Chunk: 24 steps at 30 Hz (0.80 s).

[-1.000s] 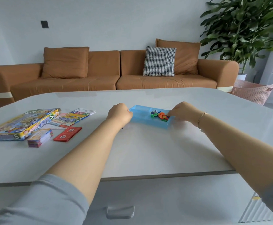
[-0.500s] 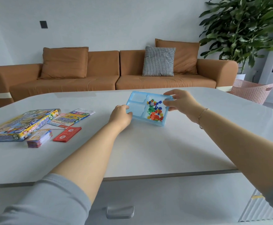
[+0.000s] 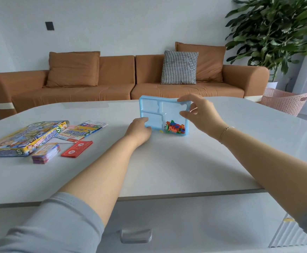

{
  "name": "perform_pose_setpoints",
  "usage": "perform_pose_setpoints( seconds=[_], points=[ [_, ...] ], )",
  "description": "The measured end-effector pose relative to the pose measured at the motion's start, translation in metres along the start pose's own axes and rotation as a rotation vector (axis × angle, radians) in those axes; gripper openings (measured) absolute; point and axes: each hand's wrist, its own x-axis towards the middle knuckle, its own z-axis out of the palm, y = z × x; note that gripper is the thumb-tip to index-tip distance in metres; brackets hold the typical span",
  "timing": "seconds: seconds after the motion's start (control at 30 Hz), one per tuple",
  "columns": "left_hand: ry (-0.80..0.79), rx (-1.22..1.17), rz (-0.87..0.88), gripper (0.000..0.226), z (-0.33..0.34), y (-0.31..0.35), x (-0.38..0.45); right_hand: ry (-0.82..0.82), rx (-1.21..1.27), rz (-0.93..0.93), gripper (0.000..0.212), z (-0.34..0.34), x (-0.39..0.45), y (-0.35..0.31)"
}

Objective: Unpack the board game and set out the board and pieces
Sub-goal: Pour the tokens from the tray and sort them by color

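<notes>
On the counter (image 3: 167, 170) at my left lie the game box (image 3: 21, 137), a leaflet (image 3: 81, 131) and cards (image 3: 45, 153); I see no unfolded board yet. I tip the blue tray (image 3: 154, 111) nearly upright, my left hand (image 3: 139, 130) gripping its lower corner, my right hand (image 3: 200, 114) pinching its upper edge, pieces (image 3: 175, 127) heaped at the bottom.

The tray (image 3: 150, 111) is translucent light-blue plastic, smooth and glossy; the small pieces (image 3: 175, 127) in it look like coloured plastic. The table (image 3: 167, 165) has a smooth white top with a soft sheen. The game box (image 3: 21, 137) is glossy printed cardboard. The sofa (image 3: 116, 79) is matt brown cloth.
</notes>
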Motion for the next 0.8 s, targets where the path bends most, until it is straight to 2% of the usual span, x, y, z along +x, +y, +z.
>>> perform_pose_setpoints(
  seconds=[0.13,0.37,0.47,0.53,0.67,0.8],
  points=[
    [-0.001,-0.024,-0.03,0.051,0.0,-0.001,0.001,-0.007,-0.027,-0.125,0.031,0.003,-0.008,-0.002],
    [-0.015,-0.118,-0.05,0.049,0.0,-0.002,0.001,-0.056,-0.15,-0.235,0.03,0.005,-0.018,-0.003],
    [-0.022,-0.12,-0.037,0.048,0.0,0.0,0.0,0.011,-0.204,-0.275,0.028,0.006,-0.021,-0.001],
    [-0.031,-0.086,-0.02,0.045,-0.001,0.001,-0.002,0.059,-0.218,-0.272,0.027,0.005,-0.021,0.0],
    [-0.106,-0.022,0.029,0.041,0.0,0.003,-0.006,0.054,-0.22,-0.228,0.028,0.008,-0.02,0.001],
    [-0.231,-0.137,0.117,0.036,0.003,0.02,-0.017,0.112,-0.136,-0.129,0.03,0.009,-0.016,0.007]
  ],
)
